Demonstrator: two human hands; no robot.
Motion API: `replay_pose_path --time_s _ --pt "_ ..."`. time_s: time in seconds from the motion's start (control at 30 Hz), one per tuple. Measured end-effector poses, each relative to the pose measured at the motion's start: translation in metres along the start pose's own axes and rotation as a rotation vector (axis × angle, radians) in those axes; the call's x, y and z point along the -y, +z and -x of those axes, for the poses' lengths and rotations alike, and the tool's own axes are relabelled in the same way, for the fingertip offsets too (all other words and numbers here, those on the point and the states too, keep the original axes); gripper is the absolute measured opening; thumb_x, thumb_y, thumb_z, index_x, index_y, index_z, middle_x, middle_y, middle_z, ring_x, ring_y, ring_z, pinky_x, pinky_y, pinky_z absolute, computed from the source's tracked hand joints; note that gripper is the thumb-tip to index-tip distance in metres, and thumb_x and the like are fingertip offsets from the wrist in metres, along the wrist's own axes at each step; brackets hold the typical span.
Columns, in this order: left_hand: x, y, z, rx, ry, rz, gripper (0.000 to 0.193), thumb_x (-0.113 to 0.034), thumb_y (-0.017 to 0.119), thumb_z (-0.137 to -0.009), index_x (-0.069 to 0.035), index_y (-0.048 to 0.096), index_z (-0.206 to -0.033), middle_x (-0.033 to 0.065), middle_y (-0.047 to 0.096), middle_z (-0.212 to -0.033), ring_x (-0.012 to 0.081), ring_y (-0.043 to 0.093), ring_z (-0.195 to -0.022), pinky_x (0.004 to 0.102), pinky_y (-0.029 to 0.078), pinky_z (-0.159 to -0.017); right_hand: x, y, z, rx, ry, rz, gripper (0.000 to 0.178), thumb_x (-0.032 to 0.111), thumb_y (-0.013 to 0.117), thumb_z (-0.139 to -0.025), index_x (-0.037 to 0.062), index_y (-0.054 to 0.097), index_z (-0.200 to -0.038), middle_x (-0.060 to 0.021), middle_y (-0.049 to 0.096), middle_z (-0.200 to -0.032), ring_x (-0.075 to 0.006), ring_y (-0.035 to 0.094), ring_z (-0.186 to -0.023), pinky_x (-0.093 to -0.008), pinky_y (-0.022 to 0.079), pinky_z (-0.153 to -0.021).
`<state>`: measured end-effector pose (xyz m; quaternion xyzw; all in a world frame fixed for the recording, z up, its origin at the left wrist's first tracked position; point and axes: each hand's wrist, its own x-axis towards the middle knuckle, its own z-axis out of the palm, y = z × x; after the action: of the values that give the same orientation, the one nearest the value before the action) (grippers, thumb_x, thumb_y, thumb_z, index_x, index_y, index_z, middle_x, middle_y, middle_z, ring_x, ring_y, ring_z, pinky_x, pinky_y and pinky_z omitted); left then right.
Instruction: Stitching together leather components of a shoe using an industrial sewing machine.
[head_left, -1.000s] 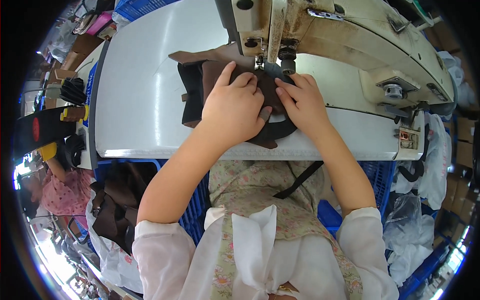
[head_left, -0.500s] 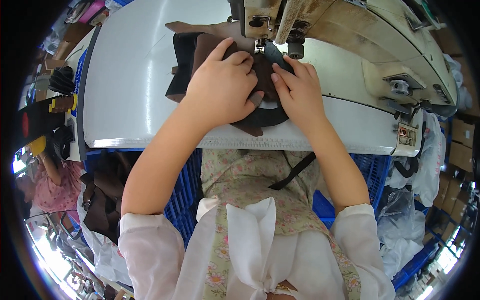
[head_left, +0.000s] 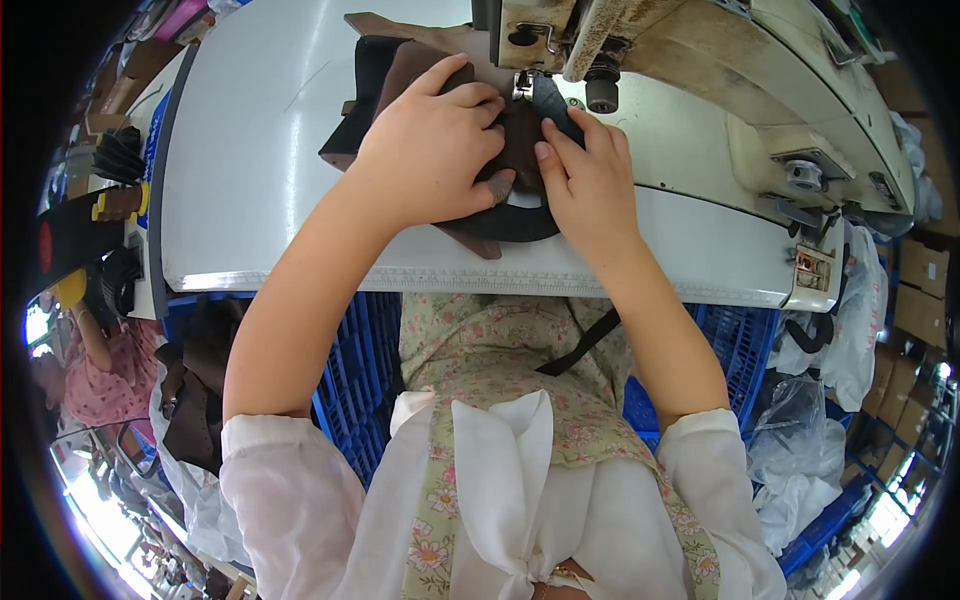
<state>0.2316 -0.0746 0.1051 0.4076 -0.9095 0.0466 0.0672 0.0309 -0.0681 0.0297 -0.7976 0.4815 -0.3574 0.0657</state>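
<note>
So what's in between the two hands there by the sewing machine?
In the head view, dark brown material fills the gap between the left hand and right hand. Both hands press on it, just below the sewing machine's needle area.

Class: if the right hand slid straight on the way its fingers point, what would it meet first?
Probably the sewing machine's presser foot, just beyond the right hand on the brown piece; depth is unclear.

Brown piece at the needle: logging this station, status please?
Left hand flat on brown piece. Right hand pressing it beside the presser foot. Fingertips close to needle; nothing else in the way.
</note>
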Motion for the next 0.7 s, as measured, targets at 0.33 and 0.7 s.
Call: replay_pose_path --time_s 0.33,0.7 --pt "0.016 0.001 -0.001 -0.039 0.083 0.031 0.034 -0.034 0.070 -0.075 -0.003 0.076 -0.088 0.0092 0.071 -0.113 0.0222 0.059 -0.119 0.0458 0.033 -0.117 0.003 0.002 0.002 0.012 0.009 0.017 0.033 0.024 0.062 -0.093 -0.0015 0.071 -0.113 -0.0237 0.060 -0.120 -0.0386 0.054 -0.109 -0.0475 0.043 -0.096" --pt "0.021 -0.006 -0.001 -0.017 0.142 0.012 0.038 -0.034 0.073 -0.074 -0.003 0.074 -0.096 0.0101 0.069 -0.118 0.0239 0.056 -0.124 0.0465 0.031 -0.119 -0.011 -0.019 0.008 0.195 0.033 -0.166 0.034 0.018 0.061 -0.091 0.0018 0.068 -0.119 -0.0218 0.053 -0.135 -0.0381 0.049 -0.123 -0.0460 0.041 -0.105"
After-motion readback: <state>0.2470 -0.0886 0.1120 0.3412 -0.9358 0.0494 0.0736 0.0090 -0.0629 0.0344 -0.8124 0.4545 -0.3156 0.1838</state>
